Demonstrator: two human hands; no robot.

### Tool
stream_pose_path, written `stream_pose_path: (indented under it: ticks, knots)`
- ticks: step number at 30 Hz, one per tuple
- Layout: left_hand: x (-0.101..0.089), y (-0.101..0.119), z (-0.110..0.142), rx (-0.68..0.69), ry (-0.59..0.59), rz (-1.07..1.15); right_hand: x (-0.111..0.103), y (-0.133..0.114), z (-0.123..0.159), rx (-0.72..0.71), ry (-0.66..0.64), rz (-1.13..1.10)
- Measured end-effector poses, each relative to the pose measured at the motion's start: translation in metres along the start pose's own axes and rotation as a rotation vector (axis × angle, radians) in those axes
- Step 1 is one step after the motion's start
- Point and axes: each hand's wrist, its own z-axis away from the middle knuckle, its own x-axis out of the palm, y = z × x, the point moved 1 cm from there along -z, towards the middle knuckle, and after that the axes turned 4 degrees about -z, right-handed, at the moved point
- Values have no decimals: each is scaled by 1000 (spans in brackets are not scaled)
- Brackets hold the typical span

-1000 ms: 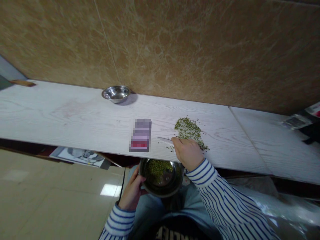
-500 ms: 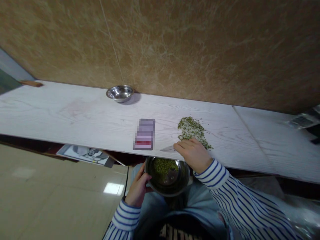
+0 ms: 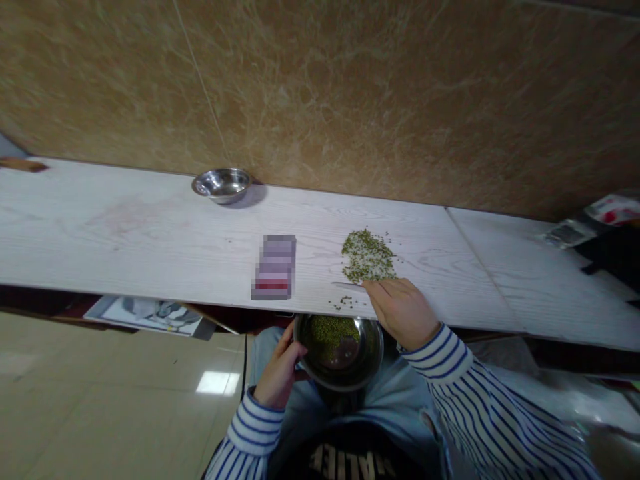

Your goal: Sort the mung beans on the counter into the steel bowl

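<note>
Gripping the left rim of a metal bowl, my left hand keeps it over my lap, just under the table's front edge. Small green beans lie inside that bowl. My right hand is closed around a knife whose blade points left, low over the tabletop; its handle is hidden in my fingers. Just beyond the blade spreads a patch of green beans. Several loose beans sit between the blade and the table edge, above the bowl.
A phone-like rectangle, blurred out, lies on the white table left of the beans. By the wall stands an empty metal bowl. Plastic packages and a black item are at the right. Below the table, an open drawer juts out.
The knife in my right hand has shifted from the table edge back toward the bean patch. A few loose beans now show near the edge. The view has turned slightly right.
</note>
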Motion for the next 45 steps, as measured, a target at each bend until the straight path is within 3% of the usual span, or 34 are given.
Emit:
stream_pose_path:
  ticks: [15, 25, 29, 35, 40, 45]
  knots:
    - [16, -2, 0, -32, -58, -4, 3, -16, 16, -16, -13, -24]
    - [11, -1, 3, -2, -72, 5, -5, -29, 30, -72, -2, -91]
    - [12, -2, 3, -15, -49, 17, -9, -24, 36, -70, -4, -115]
    - [11, -6, 2, -1, -44, 26, -6, -11, 34, 62, 50, -5]
    - [5, -18, 2, -18, -45, -10, -4, -15, 37, 36, 41, -70]
    - [0, -29, 2, -19, 6, -23, -11, -3, 54, 118, 112, -81]
